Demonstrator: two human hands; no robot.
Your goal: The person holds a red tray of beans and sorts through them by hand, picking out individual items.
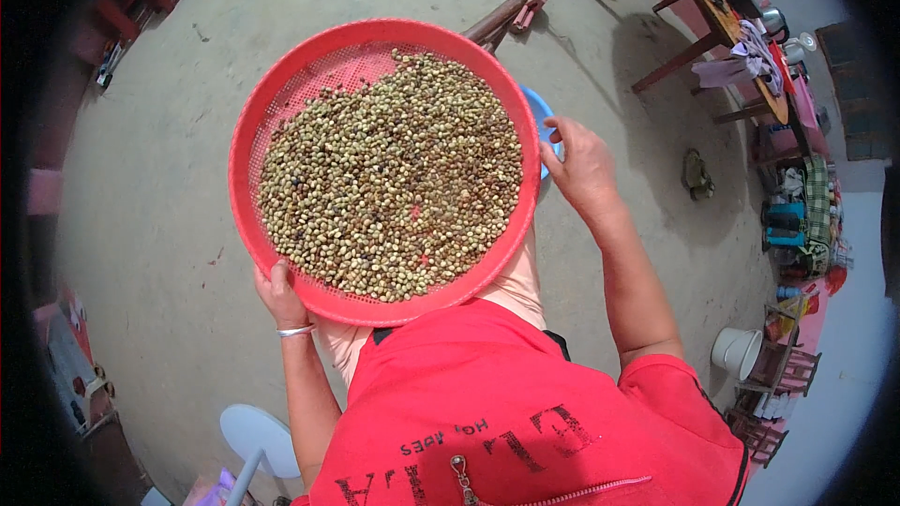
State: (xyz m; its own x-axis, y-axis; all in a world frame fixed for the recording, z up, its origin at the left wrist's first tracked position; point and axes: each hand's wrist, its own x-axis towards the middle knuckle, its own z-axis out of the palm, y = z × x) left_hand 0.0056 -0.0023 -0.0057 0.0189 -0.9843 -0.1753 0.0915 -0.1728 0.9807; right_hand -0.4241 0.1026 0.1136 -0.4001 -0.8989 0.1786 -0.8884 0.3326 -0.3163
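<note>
Head view showed the red sieve tray (281, 84) of beans (389, 178) held level over the lap so nothing spilled, left hand (278, 292) gripping its near rim, right hand (581, 167) loosely open just right of it, empty.

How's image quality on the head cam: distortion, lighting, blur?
Head view: strong fisheye, with black corners and the wooden table bending toward the rim. Soft, even daylight with faint shadows on the concrete floor and no glare. The red sieve tray of beans and the left hand are sharp; the right hand is slightly soft.
</note>
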